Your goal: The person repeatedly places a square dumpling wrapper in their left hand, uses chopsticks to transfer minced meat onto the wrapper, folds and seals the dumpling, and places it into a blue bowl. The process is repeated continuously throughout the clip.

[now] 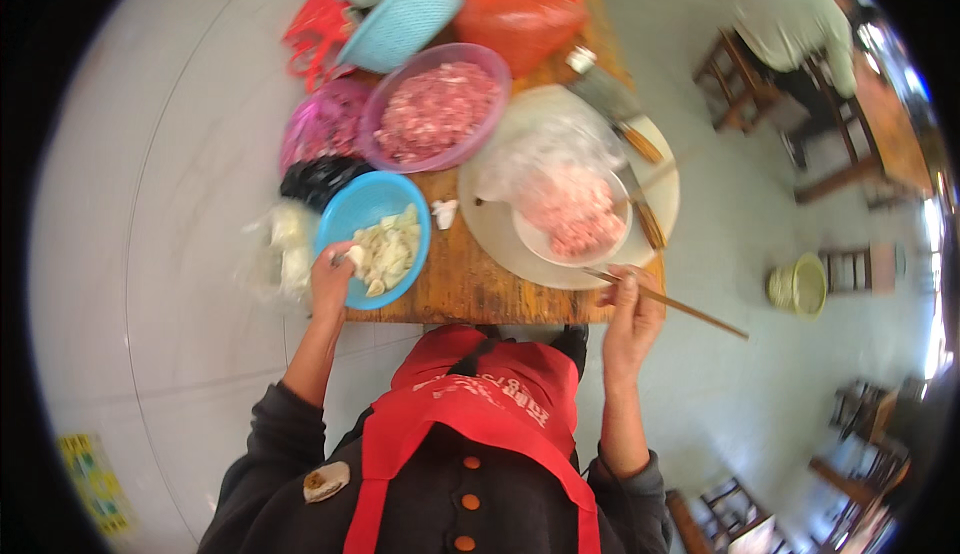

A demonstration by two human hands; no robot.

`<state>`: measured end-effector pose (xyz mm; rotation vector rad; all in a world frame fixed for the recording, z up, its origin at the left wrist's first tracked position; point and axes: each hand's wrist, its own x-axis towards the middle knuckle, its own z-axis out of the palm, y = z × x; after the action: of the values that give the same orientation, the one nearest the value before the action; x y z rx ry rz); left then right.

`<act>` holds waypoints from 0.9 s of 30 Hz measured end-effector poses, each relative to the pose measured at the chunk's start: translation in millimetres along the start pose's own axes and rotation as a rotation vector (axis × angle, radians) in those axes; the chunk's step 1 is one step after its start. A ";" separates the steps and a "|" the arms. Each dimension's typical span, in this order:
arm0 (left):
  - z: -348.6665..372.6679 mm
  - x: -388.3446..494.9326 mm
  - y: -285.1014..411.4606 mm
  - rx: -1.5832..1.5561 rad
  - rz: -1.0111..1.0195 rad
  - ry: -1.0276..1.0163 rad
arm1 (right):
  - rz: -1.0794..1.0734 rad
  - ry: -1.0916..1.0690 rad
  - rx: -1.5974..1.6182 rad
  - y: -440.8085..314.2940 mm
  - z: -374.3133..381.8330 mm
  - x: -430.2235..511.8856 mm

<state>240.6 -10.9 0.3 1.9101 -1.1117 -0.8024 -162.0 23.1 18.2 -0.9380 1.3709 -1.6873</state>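
Note:
Before me a light blue plastic basin [328, 218] holds several pale pieces of food [390, 250] that look like folded dough. My left hand [332, 278] is at its near left rim, the fingertips pinching a small white piece [355, 256]; blur hides its exact shape. In my right hand [628, 312] is a thin wooden stick [694, 315], its greyish tip pointing left, just below a white bowl [536, 245]. Pink minced meat [581, 213] fills that bowl, partly covered by a clear plastic bag [559, 141]. Bowl and bag rest on a round pale board [487, 250].
Two wooden-handled knives [649, 225] lie along the board's right side. Behind are a pink basin [484, 138] of minced meat, a tilted blue basket [405, 18] and a red plastic bag [521, 18]. The wooden table's [450, 299] front edge is near my apron. A seated person [795, 21] is at far right.

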 end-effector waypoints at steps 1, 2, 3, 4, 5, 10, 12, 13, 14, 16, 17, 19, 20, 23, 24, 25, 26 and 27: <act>0.7 2.3 -17.0 -0.027 0.001 0.012 | 0.002 -0.006 -0.068 2.6 -1.3 5.9; -0.9 7.4 -33.7 -0.042 0.010 0.033 | 0.002 -0.013 -0.120 6.5 -1.2 11.8; 7.5 13.4 -52.3 -0.060 0.075 0.100 | -0.043 -0.073 -0.208 13.1 -8.4 19.5; 20.7 14.2 -41.8 0.047 0.127 0.120 | -0.036 -0.091 -0.184 17.2 -14.2 26.9; 15.2 5.4 -50.3 0.074 0.118 0.196 | -0.036 -0.149 -0.190 25.0 -9.9 27.1; 18.0 -22.7 -35.9 0.090 -0.008 0.284 | -0.112 -0.375 -0.566 37.0 7.9 42.9; 8.5 -46.8 -22.8 0.063 -0.094 0.277 | -0.240 -0.464 -0.712 42.5 5.9 48.0; 6.2 -53.0 -24.3 -0.004 -0.110 0.296 | -0.338 -0.510 -0.751 45.7 6.7 51.2; 2.5 -56.8 -25.7 -0.070 -0.123 0.313 | -0.437 -0.550 -0.787 49.0 7.9 53.9; -16.7 -60.3 -31.6 -0.030 -0.029 0.451 | -0.450 -0.585 -0.859 59.1 8.0 55.4; -30.1 -56.7 -33.2 -0.008 0.019 0.515 | -0.458 -0.596 -0.898 61.0 9.6 55.7; -61.2 -46.1 -23.1 0.091 0.009 0.626 | -0.499 -0.582 -0.826 57.2 7.9 57.3; -76.9 -35.6 -19.9 0.137 0.005 0.675 | -0.513 -0.545 -0.757 53.9 5.9 59.2; -120.0 -1.5 -57.0 0.332 0.065 0.718 | -0.426 -0.424 -0.709 28.8 8.1 47.9; -127.2 9.4 -67.7 0.345 0.028 0.681 | -0.373 -0.392 -0.790 19.8 0.2 45.7; -132.8 21.9 -77.0 0.354 -0.005 0.640 | -0.320 -0.353 -0.872 13.0 -6.2 42.5; -137.3 34.0 -86.2 0.365 -0.036 0.597 | -0.328 -0.367 -0.889 8.4 -10.5 37.4; -139.2 47.7 -95.8 0.456 -0.113 0.523 | -0.337 -0.374 -0.911 3.6 -15.2 30.5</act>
<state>412.7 19.4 -17.5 2.3889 -0.9073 -0.0730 -188.8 1.9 14.7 -1.9650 1.7911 -0.9571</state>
